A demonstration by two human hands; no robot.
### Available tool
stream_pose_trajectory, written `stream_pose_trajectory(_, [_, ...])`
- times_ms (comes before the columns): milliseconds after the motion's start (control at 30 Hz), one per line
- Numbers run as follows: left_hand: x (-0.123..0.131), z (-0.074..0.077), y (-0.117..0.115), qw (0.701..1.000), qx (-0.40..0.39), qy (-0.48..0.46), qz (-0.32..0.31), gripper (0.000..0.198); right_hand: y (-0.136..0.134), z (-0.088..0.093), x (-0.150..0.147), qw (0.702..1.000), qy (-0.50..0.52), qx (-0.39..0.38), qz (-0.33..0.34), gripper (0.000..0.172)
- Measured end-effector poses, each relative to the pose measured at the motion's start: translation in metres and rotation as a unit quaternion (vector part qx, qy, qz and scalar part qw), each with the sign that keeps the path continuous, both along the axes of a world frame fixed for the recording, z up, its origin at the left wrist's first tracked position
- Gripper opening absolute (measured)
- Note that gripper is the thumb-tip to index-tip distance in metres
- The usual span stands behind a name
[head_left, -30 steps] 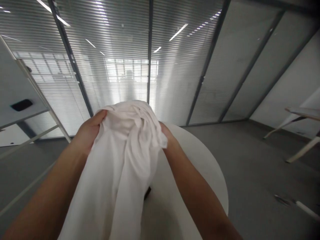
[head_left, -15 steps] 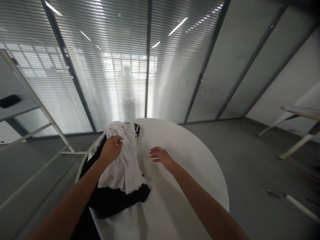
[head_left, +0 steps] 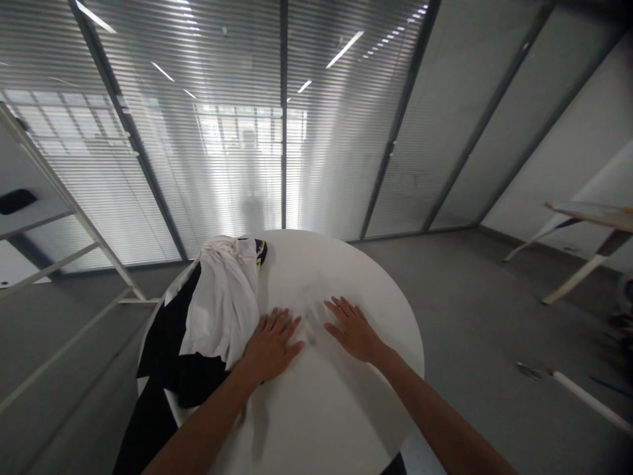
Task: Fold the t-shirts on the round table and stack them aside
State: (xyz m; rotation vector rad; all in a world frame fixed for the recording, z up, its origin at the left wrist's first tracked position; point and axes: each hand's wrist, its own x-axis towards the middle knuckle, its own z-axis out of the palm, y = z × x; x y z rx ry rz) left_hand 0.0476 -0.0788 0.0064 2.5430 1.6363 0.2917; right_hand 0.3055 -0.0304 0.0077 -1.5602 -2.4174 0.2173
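Observation:
On the left side of a round white table (head_left: 316,422) lies a crumpled white garment (head_left: 222,297), on top of black cloth (head_left: 165,343) that hangs over the table's edge. A small black piece with yellow marks (head_left: 261,251) shows at the pile's far end. My left hand (head_left: 271,346) lies palm down with fingers spread, just right of the white garment; whether it touches the cloth I cannot tell. My right hand (head_left: 355,332) is also flat with its fingers apart, over the middle right of the tabletop. Neither hand holds anything.
A glass partition with blinds (head_left: 237,165) stands behind the table. At the left is a white-framed stand (head_left: 111,254). A second table (head_left: 593,214) stands at the right. On the floor lie a white tube (head_left: 588,399) and a small object I cannot make out (head_left: 528,371).
My left hand has moved from above the white garment rightward and down to the tabletop, its fingers now spread. My right hand has shifted right and flattened. The garment pile appears pushed left.

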Motion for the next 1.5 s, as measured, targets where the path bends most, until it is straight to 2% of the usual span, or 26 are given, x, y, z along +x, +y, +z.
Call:
stream_pose_trajectory(167, [0.003,-0.002,-0.004,0.999,-0.023,0.031,0.011,0.071,-0.012,-0.026,0.009,0.997,-0.075,0.02,-0.029,0.068])
stream_pose_trajectory(267, [0.006,-0.001,-0.004,0.999,-0.03,0.031,0.013,0.075,-0.012,-0.032,0.01,0.996,-0.08,0.021,-0.034,0.069])
stream_pose_trajectory(633, [0.002,-0.005,-0.005,1.0,-0.022,0.014,0.01,0.075,-0.018,-0.026,0.008,0.996,-0.082,0.016,-0.03,0.067])
stream_pose_trajectory(900, [0.001,-0.005,-0.006,1.0,-0.023,0.012,0.01,0.075,-0.018,-0.024,0.009,0.997,-0.073,0.019,-0.035,0.059])
stream_pose_trajectory(1300, [0.002,-0.001,-0.006,0.999,-0.027,0.012,0.013,0.076,-0.016,-0.028,0.011,0.997,-0.073,0.023,-0.032,0.062])
stream_pose_trajectory(1500, [0.001,-0.004,-0.003,0.999,-0.024,0.017,0.011,0.076,-0.015,-0.029,0.012,0.997,-0.065,0.028,-0.031,0.062])
